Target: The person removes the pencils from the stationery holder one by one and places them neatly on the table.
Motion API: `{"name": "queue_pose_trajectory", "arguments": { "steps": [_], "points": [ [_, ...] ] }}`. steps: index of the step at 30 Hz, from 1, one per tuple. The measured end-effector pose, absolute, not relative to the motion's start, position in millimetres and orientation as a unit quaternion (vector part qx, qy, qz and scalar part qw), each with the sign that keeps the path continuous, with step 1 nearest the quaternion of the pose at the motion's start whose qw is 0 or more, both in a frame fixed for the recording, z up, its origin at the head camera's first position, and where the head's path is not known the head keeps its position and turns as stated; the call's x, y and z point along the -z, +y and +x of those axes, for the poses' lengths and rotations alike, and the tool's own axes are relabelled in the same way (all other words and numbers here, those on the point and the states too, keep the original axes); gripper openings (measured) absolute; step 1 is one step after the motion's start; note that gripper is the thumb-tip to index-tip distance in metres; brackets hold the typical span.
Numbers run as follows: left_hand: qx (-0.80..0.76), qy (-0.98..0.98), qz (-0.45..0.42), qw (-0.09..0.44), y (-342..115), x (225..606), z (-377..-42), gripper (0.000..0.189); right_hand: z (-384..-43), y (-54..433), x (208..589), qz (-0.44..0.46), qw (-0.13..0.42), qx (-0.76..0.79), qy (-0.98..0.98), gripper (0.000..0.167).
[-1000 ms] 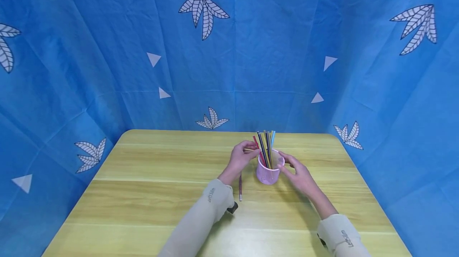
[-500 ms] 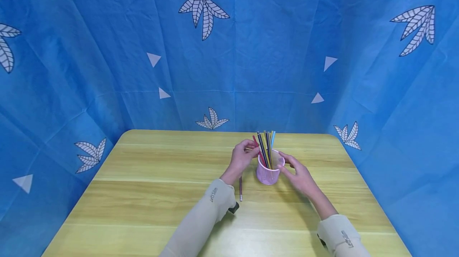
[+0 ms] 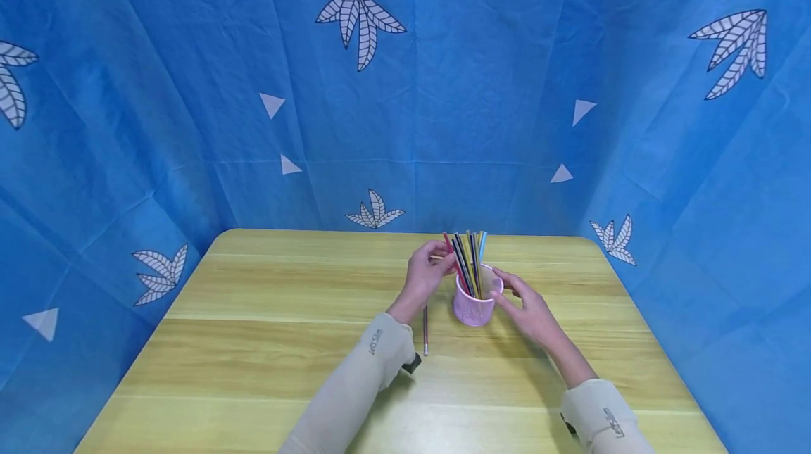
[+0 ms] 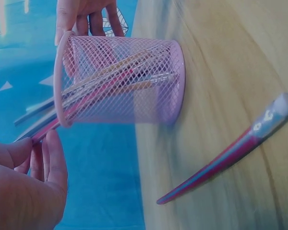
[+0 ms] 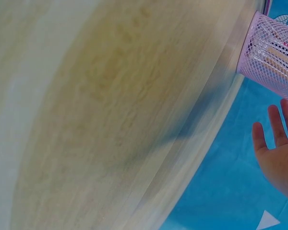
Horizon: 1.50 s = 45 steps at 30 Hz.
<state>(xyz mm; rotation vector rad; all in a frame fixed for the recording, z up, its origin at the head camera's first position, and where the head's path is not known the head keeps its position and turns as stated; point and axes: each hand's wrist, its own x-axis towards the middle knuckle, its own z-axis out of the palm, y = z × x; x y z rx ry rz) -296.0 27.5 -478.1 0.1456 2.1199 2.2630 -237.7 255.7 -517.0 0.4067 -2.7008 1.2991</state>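
A pink mesh pen cup (image 3: 473, 310) stands upright on the table, several pencils (image 3: 469, 257) leaning in it. My left hand (image 3: 426, 276) is at the cup's left side and pinches a red pencil (image 3: 447, 243) between thumb and fingers; the pencil's lower end is inside the cup. On the right, my right hand (image 3: 526, 307) holds the cup at its rim with thumb and index finger, while its other fingers (image 5: 277, 127) stretch out beside the mesh. A dark red pencil (image 4: 216, 160) with a white eraser end lies on the table below my left hand.
The wooden table (image 3: 253, 341) has rounded far corners. A blue patterned curtain (image 3: 443, 102) hangs behind it and along both sides. A light blue pencil (image 3: 483, 246) sticks up at the back of the cup.
The red pencil's top has risen slightly and shifted left with my left hand, and a dark pencil beside it leans further left. My right hand and the cup stay in place.
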Motion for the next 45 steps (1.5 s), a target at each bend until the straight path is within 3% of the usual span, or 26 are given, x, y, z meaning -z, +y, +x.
{"name": "queue_pose_trajectory", "arguments": {
  "steps": [45],
  "points": [
    [-0.770, 0.634, 0.065, -0.047, 5, 455, -297, 0.020, -239, 255, 515, 0.128, 0.053, -0.425, -0.895, 0.059]
  ]
}}
